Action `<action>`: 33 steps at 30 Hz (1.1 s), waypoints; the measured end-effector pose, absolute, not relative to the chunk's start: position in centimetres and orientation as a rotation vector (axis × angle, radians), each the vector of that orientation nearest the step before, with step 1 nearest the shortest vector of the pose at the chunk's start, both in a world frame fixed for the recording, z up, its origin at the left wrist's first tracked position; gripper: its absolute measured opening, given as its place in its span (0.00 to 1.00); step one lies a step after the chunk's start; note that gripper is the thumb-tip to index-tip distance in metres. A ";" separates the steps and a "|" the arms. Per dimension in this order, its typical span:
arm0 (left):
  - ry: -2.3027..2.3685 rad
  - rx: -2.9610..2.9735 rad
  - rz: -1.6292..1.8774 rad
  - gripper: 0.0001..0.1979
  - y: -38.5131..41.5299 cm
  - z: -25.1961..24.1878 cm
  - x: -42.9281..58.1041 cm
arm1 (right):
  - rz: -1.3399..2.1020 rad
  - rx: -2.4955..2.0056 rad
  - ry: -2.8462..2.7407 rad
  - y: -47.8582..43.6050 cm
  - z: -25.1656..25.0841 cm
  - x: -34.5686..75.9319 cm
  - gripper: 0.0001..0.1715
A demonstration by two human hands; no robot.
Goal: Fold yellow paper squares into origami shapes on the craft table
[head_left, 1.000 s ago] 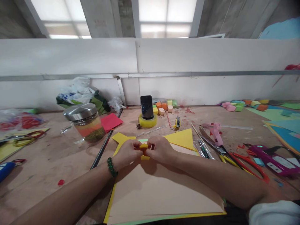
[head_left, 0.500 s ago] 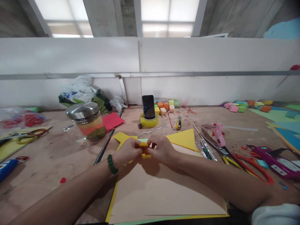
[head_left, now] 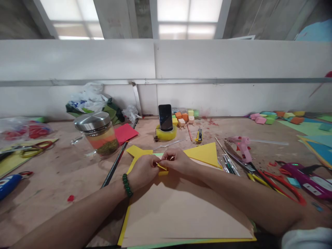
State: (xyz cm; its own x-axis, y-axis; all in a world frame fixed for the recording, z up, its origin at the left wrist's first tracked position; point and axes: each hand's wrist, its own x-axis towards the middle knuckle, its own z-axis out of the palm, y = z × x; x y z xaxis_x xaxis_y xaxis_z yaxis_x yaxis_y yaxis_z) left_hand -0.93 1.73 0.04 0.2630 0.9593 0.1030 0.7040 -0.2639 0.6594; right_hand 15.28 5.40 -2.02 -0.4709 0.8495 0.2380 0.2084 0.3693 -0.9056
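Note:
A small folded piece of yellow paper (head_left: 163,173) is held between my two hands, over a stack of peach-coloured sheets (head_left: 186,211). My left hand (head_left: 145,169), with a green bead bracelet (head_left: 127,185) at its wrist, is closed on the paper's left side. From the right, my right hand (head_left: 178,162) pinches its upper edge with thumb and index finger. The fingers cover much of the folded shape. Yellow paper sheets (head_left: 203,154) lie just beyond the hands, on the right and left.
A phone (head_left: 165,117) stands on a tape roll (head_left: 166,134). On the left is a glass jar of tea (head_left: 105,138). To the right lie a pink glue gun (head_left: 242,147), orange-handled scissors (head_left: 282,183) and a purple tool (head_left: 308,178). Several paper cubes (head_left: 181,119) sit at the back.
The yellow paper has turned in my fingers, and its orange-shaded inner side no longer shows. My right fingers have shifted up and left, closer to the left fingertips.

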 end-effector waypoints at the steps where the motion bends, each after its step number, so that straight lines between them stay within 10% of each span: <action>1: 1.502 2.053 0.681 0.11 1.7 0.0 -0.9 | 1.180 -0.932 -1.881 5.5 -2.1 15.2 0.06; 19: 1.290 1.827 0.813 0.14 2.2 0.1 -1.4 | 0.957 -0.875 -2.003 5.9 -2.4 15.5 0.05; 24: 0.986 1.838 0.864 0.35 1.9 0.3 -1.0 | 0.841 -0.773 -1.914 5.5 -1.8 15.7 0.04; 33: 1.061 2.004 0.894 0.41 2.2 -1.4 -1.2 | 0.659 -0.639 -2.086 5.5 -1.5 16.1 0.06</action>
State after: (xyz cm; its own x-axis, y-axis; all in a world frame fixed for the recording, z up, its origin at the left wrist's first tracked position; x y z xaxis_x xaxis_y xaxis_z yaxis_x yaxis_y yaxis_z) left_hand -1.17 2.20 -1.43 0.4290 0.8681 0.2498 0.3932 -0.4284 0.8136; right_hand 16.15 5.47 -1.45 -0.5209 0.6432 0.5612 0.2043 0.7322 -0.6497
